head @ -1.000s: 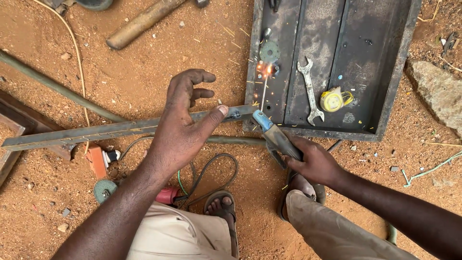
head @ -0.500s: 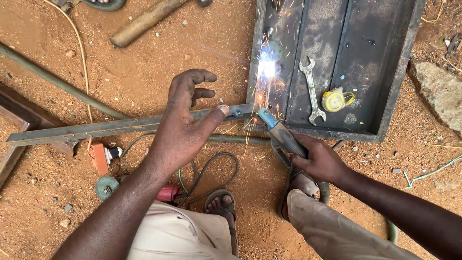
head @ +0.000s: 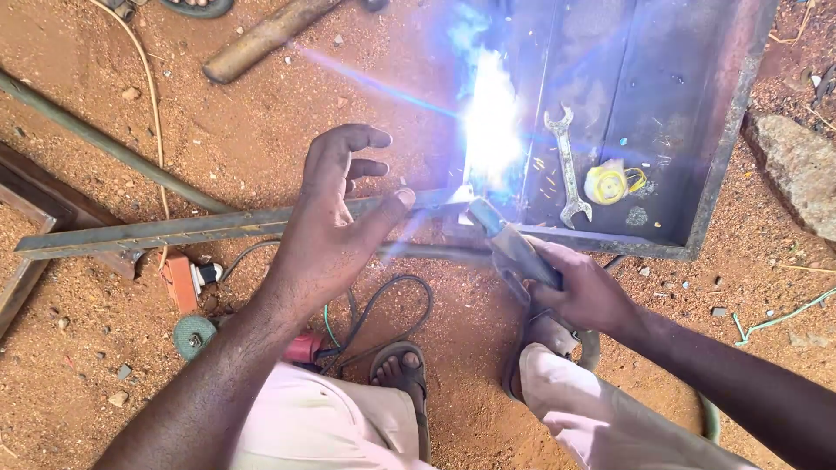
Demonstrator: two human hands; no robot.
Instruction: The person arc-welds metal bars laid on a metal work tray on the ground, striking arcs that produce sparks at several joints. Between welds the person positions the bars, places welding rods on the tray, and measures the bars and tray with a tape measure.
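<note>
Fingers of the left hand (head: 335,231) spread, thumb pressing the angle bar (head: 174,231); right hand (head: 583,292) clamps the electrode holder (head: 514,248). Sparks could burn the bare thumb beside the arc (head: 489,130).

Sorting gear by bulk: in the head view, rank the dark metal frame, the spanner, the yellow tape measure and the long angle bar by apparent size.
1. dark metal frame
2. long angle bar
3. spanner
4. yellow tape measure
All lie on the ground at a similar depth, so the order seems safe.
</note>
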